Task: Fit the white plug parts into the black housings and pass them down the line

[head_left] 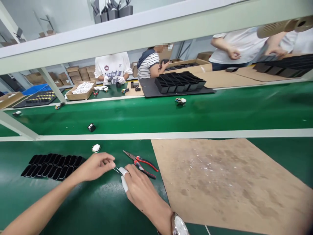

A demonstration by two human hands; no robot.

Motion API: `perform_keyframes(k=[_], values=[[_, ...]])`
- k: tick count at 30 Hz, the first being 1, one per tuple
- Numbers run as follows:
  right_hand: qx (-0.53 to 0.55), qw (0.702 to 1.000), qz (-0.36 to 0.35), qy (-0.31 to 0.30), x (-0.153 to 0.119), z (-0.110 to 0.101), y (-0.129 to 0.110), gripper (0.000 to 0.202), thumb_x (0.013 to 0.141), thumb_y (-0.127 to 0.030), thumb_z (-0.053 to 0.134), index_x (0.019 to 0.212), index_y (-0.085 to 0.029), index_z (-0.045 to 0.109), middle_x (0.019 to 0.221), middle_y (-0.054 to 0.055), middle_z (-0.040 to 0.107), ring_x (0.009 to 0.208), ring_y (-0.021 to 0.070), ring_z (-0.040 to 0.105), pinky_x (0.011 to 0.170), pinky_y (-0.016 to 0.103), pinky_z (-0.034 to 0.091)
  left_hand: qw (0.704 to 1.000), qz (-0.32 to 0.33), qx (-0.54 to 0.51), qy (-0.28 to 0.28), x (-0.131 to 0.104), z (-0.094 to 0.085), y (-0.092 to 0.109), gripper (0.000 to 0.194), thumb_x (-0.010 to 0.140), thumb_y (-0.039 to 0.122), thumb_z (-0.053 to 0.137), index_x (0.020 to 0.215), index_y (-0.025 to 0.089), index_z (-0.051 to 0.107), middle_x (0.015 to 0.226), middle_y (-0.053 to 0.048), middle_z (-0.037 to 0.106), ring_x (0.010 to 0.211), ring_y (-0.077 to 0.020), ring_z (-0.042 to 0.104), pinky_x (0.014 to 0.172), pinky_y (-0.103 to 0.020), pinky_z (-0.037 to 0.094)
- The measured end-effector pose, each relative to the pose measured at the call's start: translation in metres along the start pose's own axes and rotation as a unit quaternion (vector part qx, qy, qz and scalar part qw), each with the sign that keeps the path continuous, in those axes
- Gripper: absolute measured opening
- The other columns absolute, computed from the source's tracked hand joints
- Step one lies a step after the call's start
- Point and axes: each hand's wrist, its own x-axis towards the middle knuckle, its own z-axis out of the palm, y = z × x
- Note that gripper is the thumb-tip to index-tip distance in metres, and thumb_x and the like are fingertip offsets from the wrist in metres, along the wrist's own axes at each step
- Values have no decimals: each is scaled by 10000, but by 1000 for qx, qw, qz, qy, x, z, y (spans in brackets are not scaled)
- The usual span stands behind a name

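Green surface (73, 209), lower centre: my left hand (94, 167) and right hand (139, 189) are pinching a thin wire (117, 170) together; it is risking slipping or snagging the pliers (141, 162) just beside.

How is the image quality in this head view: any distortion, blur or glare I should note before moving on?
Head view: wide-angle bending bows the shelf beam and conveyor belt; edges smear, notably the top-right corner and the watch. Lighting is even and soft, with faint sheen on the green mat and no hard shadows. The left hand, right hand and pliers are fairly sharp.
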Motion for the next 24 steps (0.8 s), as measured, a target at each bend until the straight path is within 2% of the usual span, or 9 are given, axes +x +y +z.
perform_keyframes(k=[3, 5, 8, 11, 14, 17, 20, 24], values=[[26, 999, -16, 25, 0, 5, -1, 294, 790, 56, 582, 990, -157, 615, 1096, 102, 625, 946, 251, 640, 787, 368, 575, 992, -52, -106, -38, -12, 20, -3, 453, 953, 590, 667, 969, 143, 736, 810, -69, 742, 691, -177, 698, 678, -304, 589], [42, 998, -21, 41, 0, 8, -2, 271, 834, 51, 561, 999, -159, 612, 1095, 99, 622, 905, 231, 645, 752, 350, 567, 987, -60, -147, -34, -14, 22, -6, 478, 924, 610, 699, 863, 136, 714, 751, -64, 722, 650, -166, 679, 659, -298, 583], [78, 994, -25, 66, 0, 10, -5, 230, 900, 16, 549, 1038, -157, 610, 1101, 94, 620, 845, 205, 658, 718, 331, 559, 988, -46, -148, -17, -18, 16, -7, 463, 924, 592, 709, 810, 144, 708, 727, -58, 713, 648, -163, 668, 655, -291, 571], [133, 987, -17, 90, 0, 7, -8, 235, 955, -29, 515, 1124, -165, 606, 1108, 86, 627, 838, 194, 669, 721, 323, 567, 992, -25, -122, 0, -24, 6, -3, 407, 951, 541, 699, 818, 157, 723, 735, -49, 714, 670, -166, 671, 675, -290, 561], [206, 971, -9, 118, 0, 2, -7, 341, 987, -58, 466, 1285, -188, 569, 1127, 81, 635, 890, 195, 681, 773, 329, 589, 993, -18, -114, 25, -30, -5, 2, 373, 969, 520, 683, 858, 168, 738, 751, -48, 719, 699, -174, 680, 683, -288, 563], [257, 957, -5, 135, -1, -1, -6, 403, 987, -65, 462, 1350, -219, 545, 1138, 72, 637, 915, 187, 686, 802, 319, 597, 991, -6, -121, 63, -36, -14, 3, 375, 985, 516, 663, 848, 172, 721, 773, -47, 708, 725, -178, 689, 679, -284, 569], [269, 953, -6, 142, -1, -3, -5, 407, 994, -77, 454, 1362, -226, 543, 1130, 71, 634, 906, 188, 679, 792, 319, 594, 990, 1, -126, 71, -42, -14, 3, 369, 1007, 497, 639, 845, 173, 708, 790, -44, 699, 735, -175, 687, 690, -284, 573], [279, 951, -12, 134, -1, -3, -7, 400, 1004, -85, 440, 1363, -225, 545, 1131, 77, 626, 915, 190, 666, 791, 321, 584, 993, -7, -102, 58, -48, -3, 1, 321, 1028, 456, 618, 918, 179, 736, 828, -49, 709, 763, -177, 687, 720, -291, 570]])
